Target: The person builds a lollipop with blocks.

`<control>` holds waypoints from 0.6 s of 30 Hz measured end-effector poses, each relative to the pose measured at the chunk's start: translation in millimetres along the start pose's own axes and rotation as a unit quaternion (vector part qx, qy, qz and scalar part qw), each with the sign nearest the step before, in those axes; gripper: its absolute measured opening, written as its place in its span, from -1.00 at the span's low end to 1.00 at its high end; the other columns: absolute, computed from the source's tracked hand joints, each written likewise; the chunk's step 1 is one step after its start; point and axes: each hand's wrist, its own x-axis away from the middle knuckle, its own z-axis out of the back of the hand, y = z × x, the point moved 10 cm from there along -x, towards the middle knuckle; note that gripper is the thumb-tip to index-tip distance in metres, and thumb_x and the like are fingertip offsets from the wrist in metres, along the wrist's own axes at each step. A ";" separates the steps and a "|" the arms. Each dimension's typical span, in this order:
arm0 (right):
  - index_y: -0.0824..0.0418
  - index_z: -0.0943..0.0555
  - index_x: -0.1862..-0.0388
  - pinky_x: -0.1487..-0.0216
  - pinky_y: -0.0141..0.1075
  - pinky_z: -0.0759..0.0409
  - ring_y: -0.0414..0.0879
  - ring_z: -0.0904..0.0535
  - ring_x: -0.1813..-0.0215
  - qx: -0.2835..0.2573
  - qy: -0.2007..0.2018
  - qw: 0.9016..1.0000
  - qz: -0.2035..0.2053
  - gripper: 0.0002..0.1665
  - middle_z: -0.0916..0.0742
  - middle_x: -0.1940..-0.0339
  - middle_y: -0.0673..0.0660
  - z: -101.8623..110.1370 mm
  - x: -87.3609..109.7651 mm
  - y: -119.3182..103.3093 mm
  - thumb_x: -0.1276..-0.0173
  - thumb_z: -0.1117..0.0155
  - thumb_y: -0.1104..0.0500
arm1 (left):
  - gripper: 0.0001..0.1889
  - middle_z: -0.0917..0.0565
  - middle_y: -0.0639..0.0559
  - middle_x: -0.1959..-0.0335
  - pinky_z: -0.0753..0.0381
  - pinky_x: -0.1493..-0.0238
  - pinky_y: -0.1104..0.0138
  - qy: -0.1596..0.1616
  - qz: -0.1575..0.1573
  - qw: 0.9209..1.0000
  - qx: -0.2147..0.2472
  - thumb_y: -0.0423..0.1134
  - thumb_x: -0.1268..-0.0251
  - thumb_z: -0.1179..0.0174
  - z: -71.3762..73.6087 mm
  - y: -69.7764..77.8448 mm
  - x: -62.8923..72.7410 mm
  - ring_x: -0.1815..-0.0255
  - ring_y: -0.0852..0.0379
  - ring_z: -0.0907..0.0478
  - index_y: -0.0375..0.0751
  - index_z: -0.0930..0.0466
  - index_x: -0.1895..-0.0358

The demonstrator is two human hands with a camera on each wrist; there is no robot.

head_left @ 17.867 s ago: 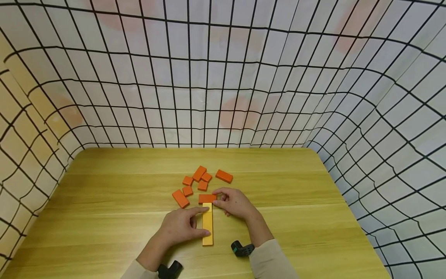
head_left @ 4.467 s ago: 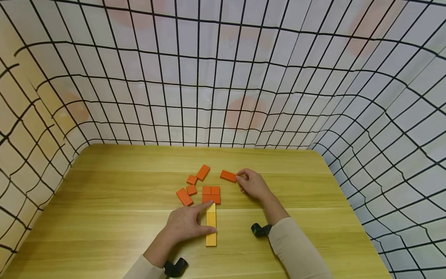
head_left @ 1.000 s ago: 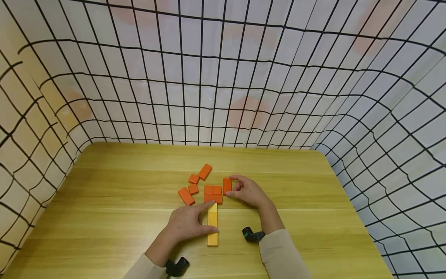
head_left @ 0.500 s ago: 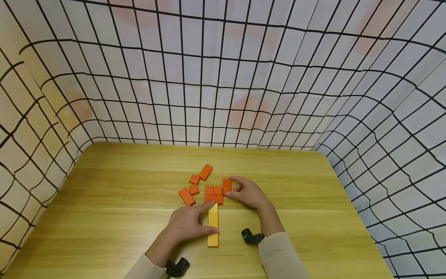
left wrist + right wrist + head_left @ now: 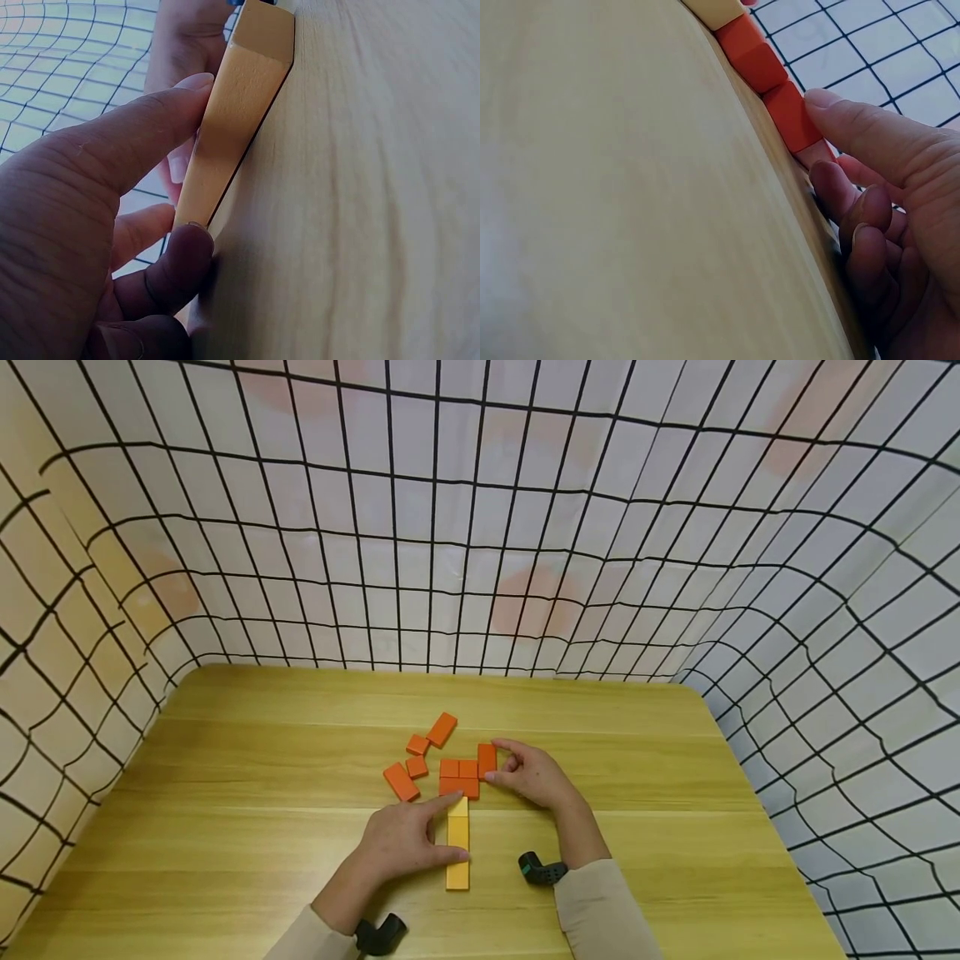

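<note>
In the head view my right hand pinches an oblong orange block between thumb and index finger at its far and near ends. The block's left side meets two small square orange blocks, which sit behind a crosswise orange block. A strip of yellow blocks runs toward me from there. My left hand rests at the strip, thumb and index finger spread along it; the index tip reaches its far end. The left wrist view shows the thumb on the nearer yellow block.
Loose orange blocks lie to the left: two oblong ones and two small squares. A black wire grid stands behind the wooden table and along its sides. Black devices sit at both wrists.
Two small squares have joined the crosswise block. My right hand has turned the right oblong block lengthwise and slid it left against them. My left hand has stayed by the yellow strip.
</note>
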 end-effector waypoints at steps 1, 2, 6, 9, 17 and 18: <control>-0.14 -0.51 -0.45 0.22 -0.25 -0.51 -0.10 -0.52 0.37 -0.001 0.000 1.000 -0.001 -0.22 -0.68 0.32 0.01 -0.2 -0.1 0.1 -0.25 -0.53 -0.14 | -0.10 -0.27 0.30 0.78 -0.19 0.60 0.31 0.000 0.001 1.000 0.001 0.53 0.03 -0.32 0.2 -0.1 0.1 0.69 0.26 -0.17 0.33 -0.45 -0.46; -0.14 -0.51 -0.45 0.22 -0.24 -0.50 -0.10 -0.51 0.37 -0.001 0.000 1.000 -0.002 -0.22 -0.68 0.32 0.01 -0.5 -0.3 0.3 -0.25 -0.53 -0.14 | -0.10 -0.27 0.30 0.79 -0.19 0.60 0.30 -0.001 0.002 1.000 0.002 0.53 0.03 -0.32 0.3 -0.2 0.3 0.69 0.26 -0.17 0.33 -0.44 -0.46; -0.14 -0.50 -0.45 0.22 -0.23 -0.49 -0.10 -0.50 0.36 -0.004 0.001 1.000 -0.003 -0.22 -0.67 0.32 0.01 -1.2 -0.3 -0.8 -0.26 -0.52 -0.14 | -0.09 -0.30 0.31 0.78 -0.19 0.60 0.31 -0.001 0.004 1.000 0.006 0.52 0.03 -0.32 0.5 -0.3 1.0 0.69 0.27 -0.18 0.32 -0.44 -0.46; -0.14 -0.50 -0.46 0.23 -0.23 -0.49 -0.09 -0.50 0.37 -0.006 0.001 1.000 -0.003 -0.22 -0.67 0.33 0.02 -1.1 0.1 -1.6 -0.27 -0.52 -0.14 | -0.09 -0.31 0.31 0.78 -0.17 0.62 0.31 0.000 0.001 1.000 0.007 0.53 0.03 -0.32 0.8 0.0 1.4 0.70 0.28 -0.18 0.31 -0.45 -0.46; -0.13 -0.49 -0.47 0.26 -0.23 -0.47 -0.09 -0.49 0.38 0.006 -0.003 1.000 -0.008 -0.21 -0.68 0.33 0.01 -0.8 0.6 -0.6 -0.27 -0.51 -0.15 | -0.10 -0.24 0.31 0.78 -0.13 0.63 0.31 0.003 -0.004 1.000 0.004 0.53 0.02 -0.32 0.5 0.6 1.0 0.71 0.28 -0.11 0.33 -0.45 -0.46; -0.13 -0.49 -0.47 0.26 -0.23 -0.47 -0.09 -0.49 0.38 0.007 -0.003 1.000 -0.009 -0.21 -0.68 0.33 0.00 -0.7 0.8 -0.8 -0.26 -0.51 -0.15 | -0.10 -0.24 0.31 0.78 -0.13 0.63 0.31 0.003 -0.004 1.000 0.004 0.52 0.02 -0.32 0.6 0.7 1.0 0.71 0.28 -0.12 0.33 -0.45 -0.46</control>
